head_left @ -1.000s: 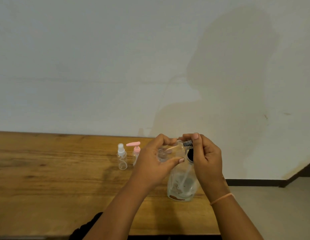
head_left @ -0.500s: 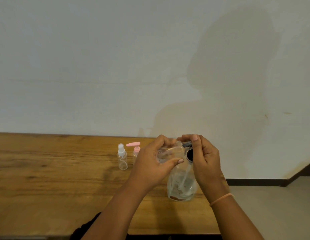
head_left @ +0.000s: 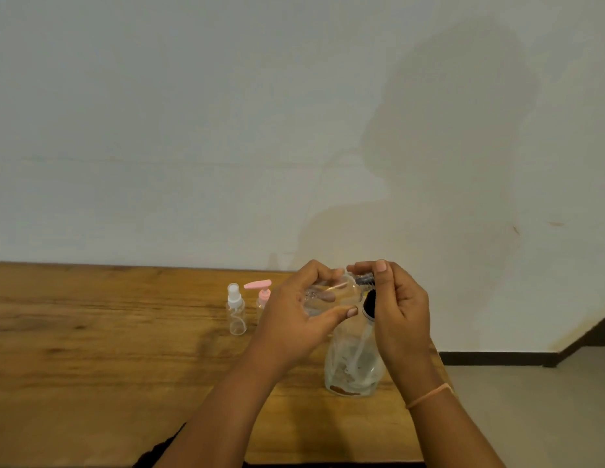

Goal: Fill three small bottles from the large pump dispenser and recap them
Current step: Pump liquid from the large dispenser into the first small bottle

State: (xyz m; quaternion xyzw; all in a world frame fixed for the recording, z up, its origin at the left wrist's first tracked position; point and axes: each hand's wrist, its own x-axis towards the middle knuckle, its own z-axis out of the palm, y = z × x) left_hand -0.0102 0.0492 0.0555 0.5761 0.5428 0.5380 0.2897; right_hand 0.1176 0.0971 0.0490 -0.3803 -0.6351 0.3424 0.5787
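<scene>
My left hand [head_left: 294,319] grips a small clear bottle [head_left: 331,295] held on its side, its mouth pointing right. My right hand [head_left: 402,309] curls round the dark pump head [head_left: 368,304] of the large clear pump dispenser [head_left: 355,366], thumb and fingertips at the dark nozzle [head_left: 365,280] right at the small bottle's mouth. The dispenser stands on the wooden table [head_left: 91,349] under both hands, its dip tube visible inside. Two more small bottles stand to the left: a clear spray bottle with a white top [head_left: 236,312] and one with a pink pump [head_left: 262,292], partly hidden behind my left hand.
The table runs along a pale wall, and its right end lies just past the dispenser. Beyond that end is bare floor [head_left: 530,417] with a dark skirting board. A thin band sits on my right wrist.
Both hands stay almost in place around the small bottle and pump head; only the fingers shift slightly.
</scene>
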